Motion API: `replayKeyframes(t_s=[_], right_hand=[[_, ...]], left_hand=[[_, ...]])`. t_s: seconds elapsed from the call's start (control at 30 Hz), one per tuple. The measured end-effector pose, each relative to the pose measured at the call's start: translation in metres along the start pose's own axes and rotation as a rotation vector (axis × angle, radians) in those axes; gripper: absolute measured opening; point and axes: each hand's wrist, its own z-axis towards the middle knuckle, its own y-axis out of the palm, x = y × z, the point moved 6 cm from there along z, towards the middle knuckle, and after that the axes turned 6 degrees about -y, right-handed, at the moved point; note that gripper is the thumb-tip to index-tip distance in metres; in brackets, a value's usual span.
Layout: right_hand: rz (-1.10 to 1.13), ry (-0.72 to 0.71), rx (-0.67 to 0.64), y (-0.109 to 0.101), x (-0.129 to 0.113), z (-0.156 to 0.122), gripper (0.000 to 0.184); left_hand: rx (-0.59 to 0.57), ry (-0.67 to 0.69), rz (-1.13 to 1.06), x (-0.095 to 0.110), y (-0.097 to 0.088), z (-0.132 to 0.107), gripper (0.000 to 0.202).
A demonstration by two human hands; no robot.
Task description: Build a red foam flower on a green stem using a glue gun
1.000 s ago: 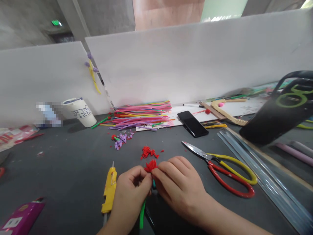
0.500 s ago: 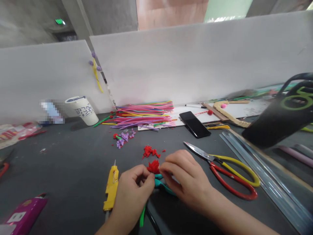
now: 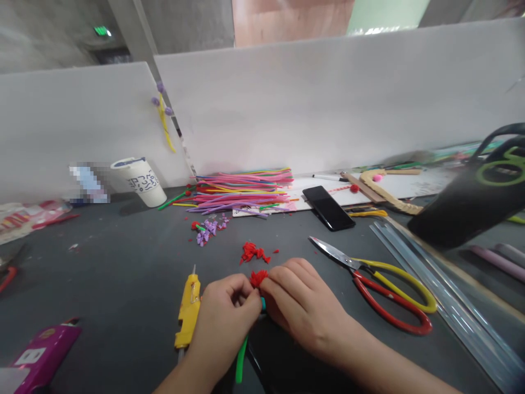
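Observation:
My left hand [image 3: 229, 314] is closed in a pinch around the green stem [image 3: 241, 358], a fuzzy strip that comes out below it. At the fingertips sits a red fluffy flower head [image 3: 258, 278], apparently on that stem. My right hand [image 3: 305, 306] has its fingers pressed together at the flower's right side. A bit of a teal tool handle [image 3: 263, 304] peeks out between the hands; the rest of it is covered. Just beyond lies a small pile of red clippings [image 3: 253, 253]. Left of my left hand rests a yellow glue gun [image 3: 188, 312].
Large scissors [image 3: 369, 273] with red and yellow handles lie at right, near clear glue sticks [image 3: 443, 306]. Behind are pipe cleaners [image 3: 241, 191], a phone [image 3: 328, 208], a white cup [image 3: 141, 183] and purple clippings [image 3: 208, 231]. A black bottle [image 3: 463, 191] leans at far right.
My right hand has closed in against the flower and moved slightly left and down. The teal handle, plainly seen before, is now nearly hidden.

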Motion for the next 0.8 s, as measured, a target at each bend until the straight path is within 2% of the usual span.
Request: replayKeyframes(t_s=[0.13,0.23,0.3,0.43,0.5,0.6,0.73,0.8], right_hand=[[0.029,0.045,0.054,-0.007,0.006,0.002,0.018],[0.055,0.09,0.172,-0.017,0.015,0.0,0.013],[0.094,0.182,0.267,-0.024,0.027,-0.003,0.014],[0.314,0.481,0.412,-0.026,0.056,-0.017,0.017],[0.422,0.57,0.372,-0.02,0.063,-0.019,0.021],[0.472,0.6,0.2,-0.01,0.06,-0.016,0.025],[0.595,0.509,-0.028,0.001,0.041,-0.008,0.03],[0.7,0.453,-0.102,0.006,0.032,-0.006,0.028]], left_hand=[[-0.011,0.036,0.015,0.001,0.001,-0.002,0.021],[0.003,0.048,0.012,0.0,0.0,-0.001,0.022],[0.019,0.058,-0.014,-0.001,-0.002,0.001,0.023],[0.031,0.093,-0.122,0.001,-0.008,0.001,0.025],[0.022,0.07,-0.212,0.0,-0.009,0.002,0.025],[-0.004,-0.018,-0.404,-0.006,-0.01,0.005,0.024],[-0.041,-0.093,-0.672,-0.016,-0.013,0.015,0.024],[-0.089,-0.111,-0.759,-0.018,-0.015,0.021,0.023]])
